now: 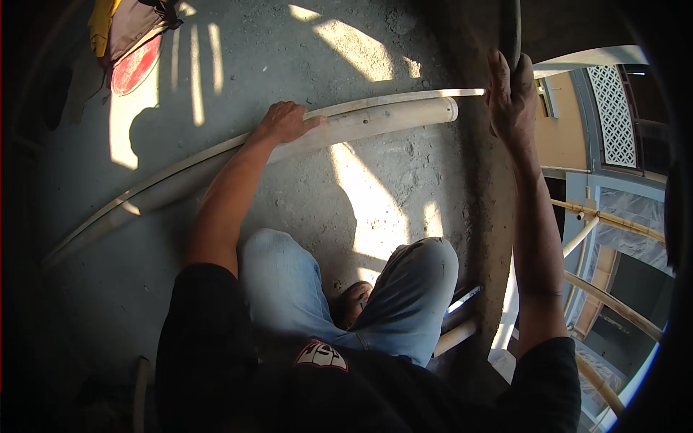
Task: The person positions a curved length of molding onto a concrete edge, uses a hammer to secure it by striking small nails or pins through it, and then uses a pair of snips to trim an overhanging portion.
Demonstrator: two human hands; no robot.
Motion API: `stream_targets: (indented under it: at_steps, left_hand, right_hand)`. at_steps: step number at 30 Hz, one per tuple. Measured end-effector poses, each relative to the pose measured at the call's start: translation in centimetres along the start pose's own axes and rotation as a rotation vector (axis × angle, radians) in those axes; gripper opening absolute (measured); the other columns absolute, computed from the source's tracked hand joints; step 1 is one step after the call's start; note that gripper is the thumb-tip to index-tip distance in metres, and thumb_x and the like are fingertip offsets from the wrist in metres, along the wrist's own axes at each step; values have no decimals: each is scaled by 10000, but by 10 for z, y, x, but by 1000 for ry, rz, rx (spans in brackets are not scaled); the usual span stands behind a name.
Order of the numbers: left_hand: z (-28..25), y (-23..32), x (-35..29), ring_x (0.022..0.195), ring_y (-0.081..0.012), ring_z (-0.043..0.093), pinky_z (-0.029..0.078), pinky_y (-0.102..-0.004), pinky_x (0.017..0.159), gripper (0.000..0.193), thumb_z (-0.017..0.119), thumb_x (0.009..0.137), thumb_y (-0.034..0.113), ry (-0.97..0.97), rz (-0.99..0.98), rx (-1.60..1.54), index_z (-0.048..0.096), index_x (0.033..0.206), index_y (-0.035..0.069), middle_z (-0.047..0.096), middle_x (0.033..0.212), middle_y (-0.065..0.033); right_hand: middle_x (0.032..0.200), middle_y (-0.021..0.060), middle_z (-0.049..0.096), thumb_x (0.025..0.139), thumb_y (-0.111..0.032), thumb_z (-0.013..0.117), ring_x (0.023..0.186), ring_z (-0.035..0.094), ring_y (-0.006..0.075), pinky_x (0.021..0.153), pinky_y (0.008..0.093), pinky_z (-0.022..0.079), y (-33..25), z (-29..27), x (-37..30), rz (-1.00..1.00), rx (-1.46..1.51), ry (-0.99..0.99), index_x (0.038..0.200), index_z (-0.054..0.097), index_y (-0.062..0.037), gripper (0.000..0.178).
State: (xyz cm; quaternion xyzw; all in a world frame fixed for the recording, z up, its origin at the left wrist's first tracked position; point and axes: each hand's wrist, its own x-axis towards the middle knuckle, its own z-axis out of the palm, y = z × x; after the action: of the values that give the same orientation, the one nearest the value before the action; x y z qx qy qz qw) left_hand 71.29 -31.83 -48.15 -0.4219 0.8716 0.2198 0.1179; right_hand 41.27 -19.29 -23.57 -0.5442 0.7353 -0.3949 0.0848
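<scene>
Across the floor in front of my knees lies a long pale pipe (390, 120) with an open end at the right. A thin, light-coloured strip (411, 95) runs along its far side. My left hand (284, 123) rests at the strip and pipe, its fingers curled over the strip and the thumb toward the pipe. Raised at the upper right, my right hand (514, 101) is wrapped round a dark rod-like handle (511, 29). The handle's far end is beyond the top of the view, so I cannot make out what it belongs to.
A ledge (498, 238) borders the concrete floor on the right, with bamboo poles (613, 307) and a building beyond. Short lengths of pipe (456, 336) lie beside my right knee. At the upper left is a bag-like bundle (137, 29) with a red piece (136, 68).
</scene>
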Motion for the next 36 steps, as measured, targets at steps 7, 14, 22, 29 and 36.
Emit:
stream_targets:
  at_steps: [7, 14, 22, 29, 36]
  left_hand:
    - [-8, 13, 9, 936, -381, 658, 494, -479, 898, 764, 461, 927, 672, 14, 42, -15, 707, 968, -50, 690, 924, -259]
    - [6, 8, 4, 932, -378, 659, 490, -481, 904, 736, 469, 927, 665, 40, 51, -37, 724, 932, -26, 694, 917, -246]
    - [10, 2, 5, 935, -391, 655, 489, -485, 891, 690, 525, 915, 633, 54, 77, -71, 720, 911, -29, 690, 925, -256]
    - [19, 17, 3, 929, -400, 659, 494, -487, 886, 687, 522, 922, 623, 9, 82, -95, 716, 907, -36, 693, 928, -255]
    - [11, 1, 0, 951, -402, 654, 493, -487, 884, 725, 503, 910, 665, 54, 61, -68, 717, 909, -29, 687, 927, -266]
  right_hand:
    - [722, 309, 576, 958, -316, 619, 807, 593, 517, 632, 534, 471, 87, 21, -59, -195, -341, -509, 864, 487, -9, 347]
    - [672, 202, 599, 982, -367, 595, 565, 594, 286, 535, 395, 470, 44, 35, -41, -29, 48, -19, 939, 480, 0, 387]
    - [593, 142, 534, 979, -363, 606, 487, 539, 229, 490, 383, 429, -22, -1, 15, -104, -183, -84, 860, 472, -16, 391]
    - [655, 224, 607, 977, -350, 582, 584, 631, 434, 572, 500, 502, 100, 26, -103, -300, -678, -781, 898, 511, 8, 373]
    - [597, 50, 542, 1000, -402, 562, 527, 551, 88, 480, 268, 430, -41, -31, 35, -198, -44, 35, 924, 526, -13, 398]
